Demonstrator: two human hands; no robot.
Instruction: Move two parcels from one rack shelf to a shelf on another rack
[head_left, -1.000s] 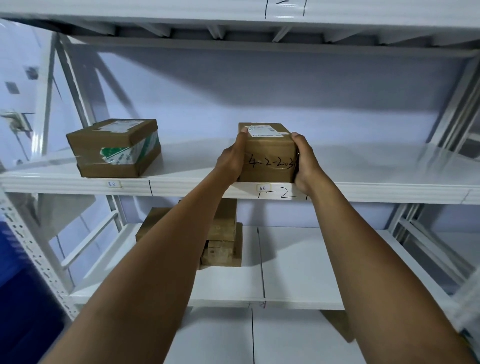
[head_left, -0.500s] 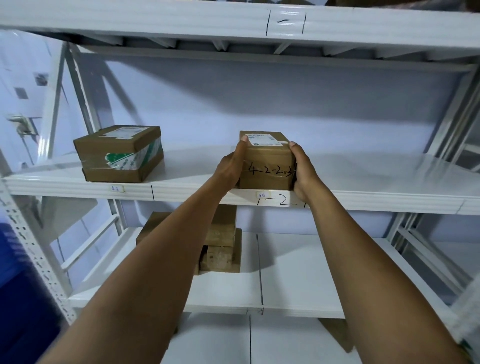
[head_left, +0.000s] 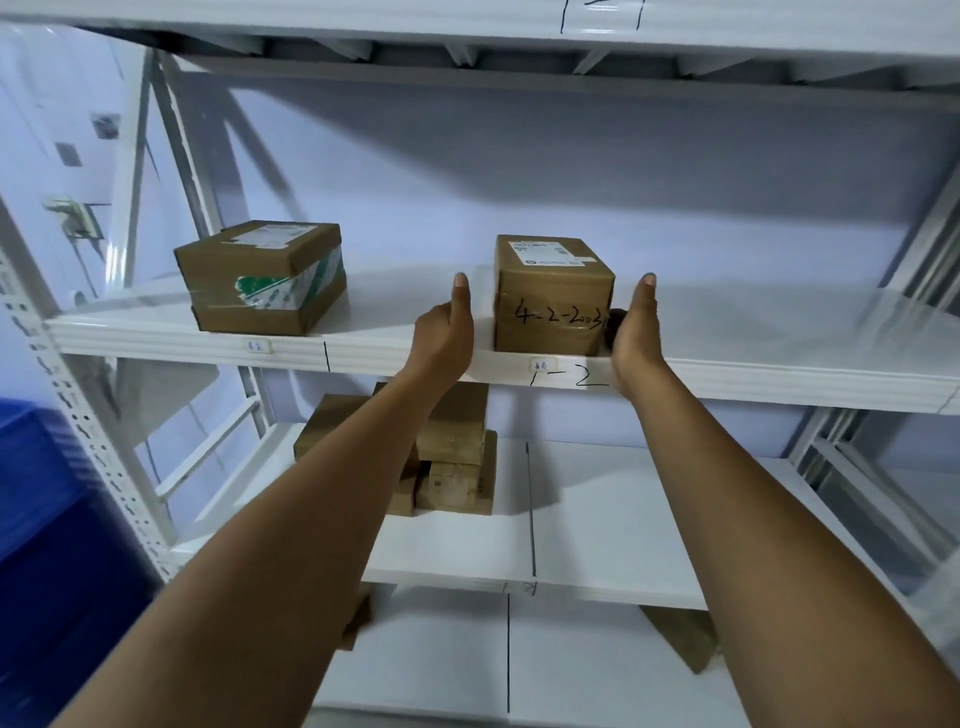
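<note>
We are holding our left hand (head_left: 444, 332) and right hand (head_left: 635, 332) spread open with thumbs up, flanking the small square brown cardboard parcel (head_left: 553, 296) that is sitting between them, untouched, on the smooth white metal shelf (head_left: 753, 358). Left of our left hand, a wider taped cardboard parcel with green print (head_left: 262, 278) is resting on the same shelf, and below our wrists rough brown boxes (head_left: 447, 452) are sitting stacked.

Two parcels (head_left: 260, 278) (head_left: 553, 296) on the upper shelf (head_left: 727, 358), two hands (head_left: 441, 332) (head_left: 636, 332), one blue crate (head_left: 47, 519)

Shelf (head_left: 753, 332) lies bare right of the marked parcel (head_left: 553, 296); another parcel (head_left: 262, 278) stands left.
</note>
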